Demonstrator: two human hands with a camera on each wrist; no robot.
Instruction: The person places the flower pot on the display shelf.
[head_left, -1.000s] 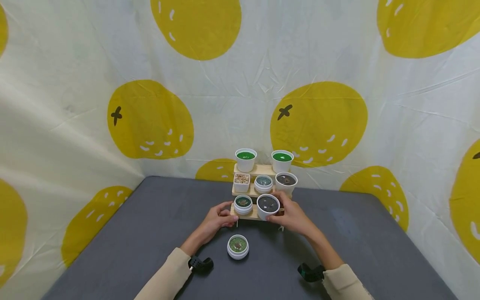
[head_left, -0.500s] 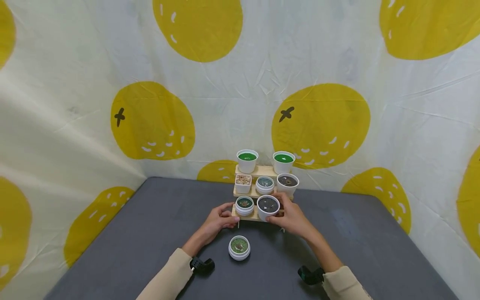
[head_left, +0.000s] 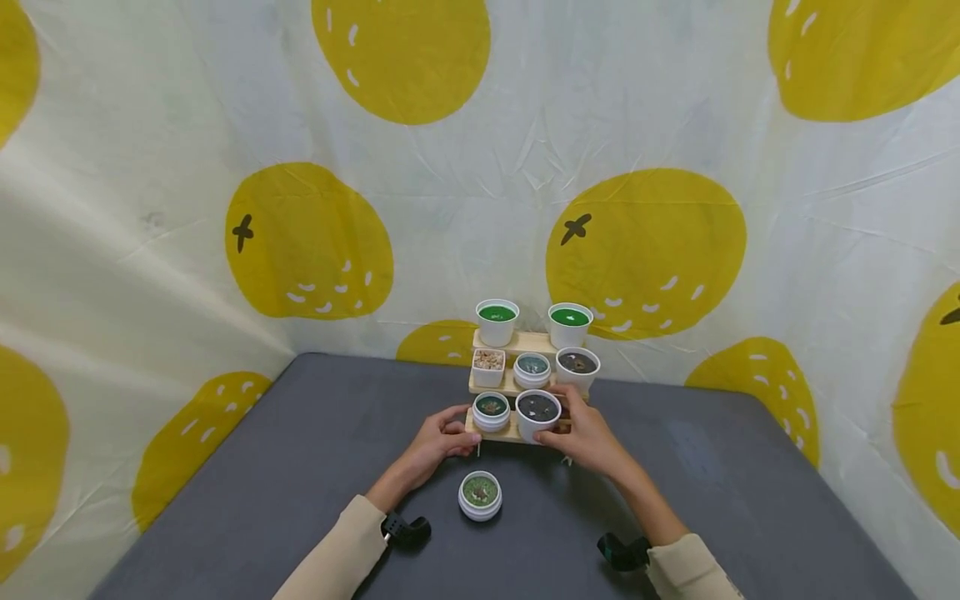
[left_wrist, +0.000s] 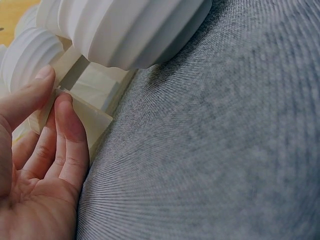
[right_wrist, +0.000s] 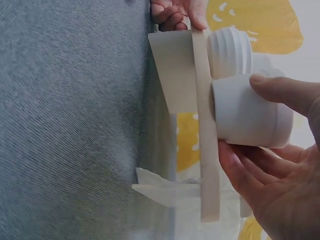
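Observation:
A three-step wooden stand (head_left: 525, 341) holds small white pots. My left hand (head_left: 435, 442) pinches the left end of its lowest step, thumb above and fingers below, as the left wrist view shows. My right hand (head_left: 588, 432) grips a round white cup with a dark top (head_left: 538, 408) on that step, thumb at one side and fingers at the other. In the right wrist view the cup's base (right_wrist: 240, 112) is against the board (right_wrist: 206, 135) or very close. Left of it sits a ridged white jar with a dark green top (head_left: 491, 412).
A ridged jar with a speckled green top (head_left: 480, 496) stands on the grey table (head_left: 337, 417) before the stand. Higher steps bear a square pot (head_left: 489, 368), a blue-grey jar (head_left: 532, 370), a dark-topped cup (head_left: 577, 365) and two green-topped cups (head_left: 497, 323). A patterned curtain hangs behind.

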